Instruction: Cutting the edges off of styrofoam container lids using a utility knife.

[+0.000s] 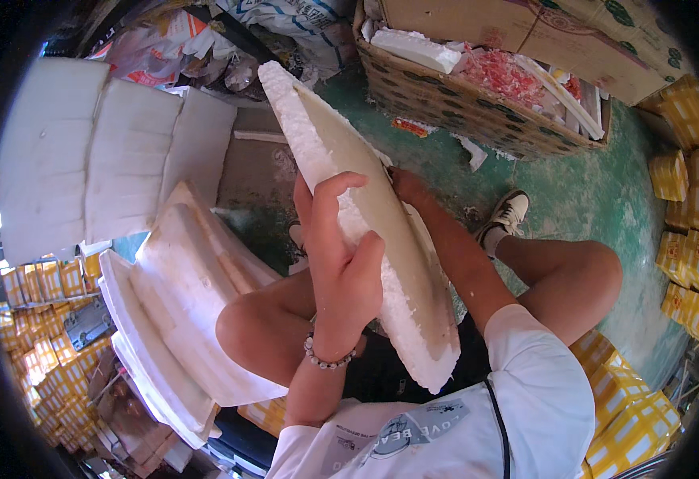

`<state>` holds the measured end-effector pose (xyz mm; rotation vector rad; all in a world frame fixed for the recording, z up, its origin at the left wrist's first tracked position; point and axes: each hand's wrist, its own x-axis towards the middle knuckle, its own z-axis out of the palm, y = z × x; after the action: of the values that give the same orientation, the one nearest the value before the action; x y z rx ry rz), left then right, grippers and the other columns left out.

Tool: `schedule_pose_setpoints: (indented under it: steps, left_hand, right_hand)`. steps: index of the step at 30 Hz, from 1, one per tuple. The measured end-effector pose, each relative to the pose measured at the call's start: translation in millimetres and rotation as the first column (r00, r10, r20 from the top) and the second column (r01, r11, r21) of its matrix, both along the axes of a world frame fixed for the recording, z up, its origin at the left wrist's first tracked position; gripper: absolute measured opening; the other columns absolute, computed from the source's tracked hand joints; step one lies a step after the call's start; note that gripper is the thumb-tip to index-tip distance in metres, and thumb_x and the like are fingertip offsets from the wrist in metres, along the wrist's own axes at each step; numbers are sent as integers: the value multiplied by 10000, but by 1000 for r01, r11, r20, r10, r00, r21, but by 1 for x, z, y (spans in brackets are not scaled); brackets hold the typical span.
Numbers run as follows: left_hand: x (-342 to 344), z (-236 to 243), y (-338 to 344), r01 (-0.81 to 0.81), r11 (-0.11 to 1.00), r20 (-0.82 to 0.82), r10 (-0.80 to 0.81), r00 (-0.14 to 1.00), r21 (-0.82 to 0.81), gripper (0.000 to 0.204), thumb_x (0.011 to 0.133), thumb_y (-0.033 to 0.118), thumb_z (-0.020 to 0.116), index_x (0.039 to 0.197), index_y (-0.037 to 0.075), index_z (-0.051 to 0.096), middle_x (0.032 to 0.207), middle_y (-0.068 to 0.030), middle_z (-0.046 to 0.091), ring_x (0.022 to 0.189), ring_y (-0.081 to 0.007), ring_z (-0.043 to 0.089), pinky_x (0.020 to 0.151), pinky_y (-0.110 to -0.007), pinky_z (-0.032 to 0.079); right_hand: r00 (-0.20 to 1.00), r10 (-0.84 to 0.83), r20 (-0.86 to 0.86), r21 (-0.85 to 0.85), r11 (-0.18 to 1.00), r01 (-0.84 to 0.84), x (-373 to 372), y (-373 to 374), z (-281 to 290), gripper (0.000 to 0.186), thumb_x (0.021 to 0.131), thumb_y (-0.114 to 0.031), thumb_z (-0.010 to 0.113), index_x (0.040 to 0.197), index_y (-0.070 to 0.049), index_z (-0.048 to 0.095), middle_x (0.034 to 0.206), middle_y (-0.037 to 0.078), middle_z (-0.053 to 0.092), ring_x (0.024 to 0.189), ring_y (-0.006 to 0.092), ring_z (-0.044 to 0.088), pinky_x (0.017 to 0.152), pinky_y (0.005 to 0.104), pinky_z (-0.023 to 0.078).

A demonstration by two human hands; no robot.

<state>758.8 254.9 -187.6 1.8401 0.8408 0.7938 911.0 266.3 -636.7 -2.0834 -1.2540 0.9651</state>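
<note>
I hold a long white foam slab (369, 215) with a rough, crumbly near edge, tilted on its side above my lap. My left hand (337, 263), a beaded bracelet at its wrist, is closed round the slab's near edge with bent fingers. My right hand (405, 188) is at the far side of the slab, higher up, its fingertips mostly hidden behind it; whether it grips the slab I cannot see. Beside my left leg, more white foam boards (174, 271) lean together.
White foam blocks (50, 152) stand upper left. A cardboard box (405, 88) holding foam and pink scraps sits ahead on the green floor (621, 207). Yellow-taped packages are stacked right (689, 263), lower right (621, 407) and left (46, 351). Filled sacks (309, 32) lie at the back.
</note>
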Motion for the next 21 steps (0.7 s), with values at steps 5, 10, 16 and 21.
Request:
schedule_pose_setpoints:
  steps: [5, 10, 16, 21]
  left_hand:
    - [6, 4, -3, 29, 999, -18, -29, 999, 27, 549, 663, -42, 462, 1203, 25, 535, 1181, -97, 478, 1178, -216, 449, 1077, -294, 290]
    - [-6, -2, 0, -25, 999, 5, 26, 1000, -41, 536, 677, -39, 464, 1203, 34, 537, 1219, -98, 501, 1183, -209, 450, 1066, -284, 302]
    - [3, 5, -5, -12, 990, 75, 23, 997, -143, 525, 685, -73, 439, 1184, 48, 546, 1215, -139, 446, 1177, -308, 452, 1087, -354, 295]
    - [-1, 2, -3, -15, 998, 47, 18, 999, -59, 506, 691, -76, 441, 1170, 48, 547, 1195, -135, 451, 1164, -313, 454, 1085, -360, 295]
  right_hand:
    - [989, -91, 116, -29, 995, 94, 32, -8, -35, 404, 961, -243, 493, 1324, -102, 601, 1128, 259, 671, 988, 440, 652, 838, 522, 513]
    - [999, 16, 42, -52, 999, -14, 11, 5, 3, 398, 953, -236, 499, 1319, -119, 607, 1116, 253, 675, 971, 438, 655, 824, 526, 512]
    - [994, -104, 35, -4, 995, 104, 7, 0, 6, 386, 967, -230, 480, 1305, -112, 623, 1143, 247, 673, 1007, 431, 655, 874, 501, 510]
    - [998, -62, 11, -66, 996, 63, -11, -29, 18, 384, 994, -235, 454, 1313, -102, 622, 1161, 250, 668, 1007, 432, 654, 888, 495, 507]
